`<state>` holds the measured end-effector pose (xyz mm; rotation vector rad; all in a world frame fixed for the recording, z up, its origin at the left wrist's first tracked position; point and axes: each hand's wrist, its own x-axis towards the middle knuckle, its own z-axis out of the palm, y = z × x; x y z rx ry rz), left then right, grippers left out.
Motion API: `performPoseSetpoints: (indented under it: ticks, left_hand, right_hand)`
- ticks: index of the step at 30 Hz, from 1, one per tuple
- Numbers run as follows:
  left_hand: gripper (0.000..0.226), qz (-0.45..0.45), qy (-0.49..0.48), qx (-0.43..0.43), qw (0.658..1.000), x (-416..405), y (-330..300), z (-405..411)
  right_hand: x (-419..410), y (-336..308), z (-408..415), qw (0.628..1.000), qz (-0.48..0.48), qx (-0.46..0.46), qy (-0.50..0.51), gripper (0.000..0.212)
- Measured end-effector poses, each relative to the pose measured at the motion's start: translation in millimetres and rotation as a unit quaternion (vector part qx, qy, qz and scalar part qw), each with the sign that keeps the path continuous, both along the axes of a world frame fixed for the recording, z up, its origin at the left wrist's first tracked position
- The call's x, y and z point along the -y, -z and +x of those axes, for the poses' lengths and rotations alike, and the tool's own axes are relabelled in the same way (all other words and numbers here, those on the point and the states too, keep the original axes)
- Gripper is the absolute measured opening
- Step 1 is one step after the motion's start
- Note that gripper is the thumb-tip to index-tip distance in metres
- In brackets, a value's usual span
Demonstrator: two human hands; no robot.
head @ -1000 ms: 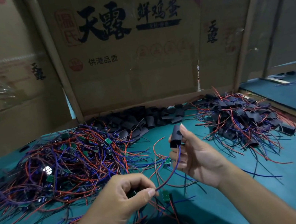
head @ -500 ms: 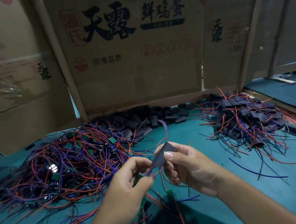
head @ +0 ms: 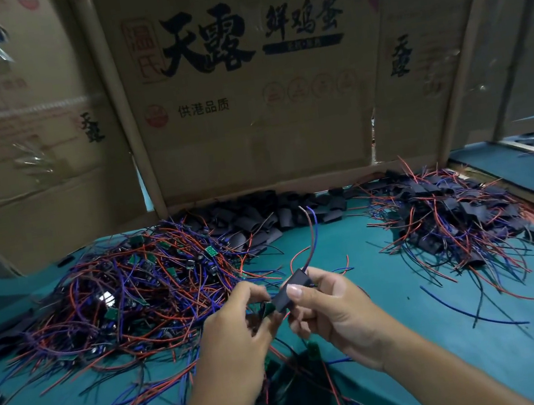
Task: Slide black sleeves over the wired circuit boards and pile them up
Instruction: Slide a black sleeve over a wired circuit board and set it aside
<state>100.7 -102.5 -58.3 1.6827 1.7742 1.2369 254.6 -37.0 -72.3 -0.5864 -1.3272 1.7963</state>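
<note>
Both hands meet above the middle of the teal table (head: 417,336). Right hand (head: 337,309) pinches a black sleeve (head: 291,290) between thumb and fingers, the thumbnail pressed on its near face; red and purple wires (head: 311,230) rise from the sleeve's far end. Left hand (head: 239,331) grips a small green circuit board (head: 267,309) at the sleeve's near mouth — how far the board sits inside is hard to tell, since the fingers cover the joint.

To the left lies a tangled heap of bare wired boards (head: 133,291). At the back, against the printed cardboard wall (head: 243,101), loose empty sleeves (head: 261,217) are strewn in a row. On the right sits the pile of finished sleeved boards (head: 451,216), well apart from the hands — wires trailing outward over the table.
</note>
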Motion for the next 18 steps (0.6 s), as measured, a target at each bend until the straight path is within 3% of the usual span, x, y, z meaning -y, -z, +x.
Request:
performPoseSetpoints:
  ticks: [4,9,18]
  left_hand:
    - [0.021,0.02,-0.008,-0.045,0.999,2.0,-1.2,-0.6]
    - [0.024,0.02,-0.019,-0.025,0.999,3.5,-3.3,2.0]
    - [0.018,0.037,0.001,0.02,0.999,4.3,-5.4,1.5]
  right_hand:
    - [0.9,1.1,-3.1,0.999,-0.022,-0.003,0.046,0.044]
    - [-0.5,1.5,-3.3,0.996,-0.046,0.011,0.073,0.034]
    - [1.0,-3.2,-3.3,0.993,-0.097,0.014,0.072,0.04]
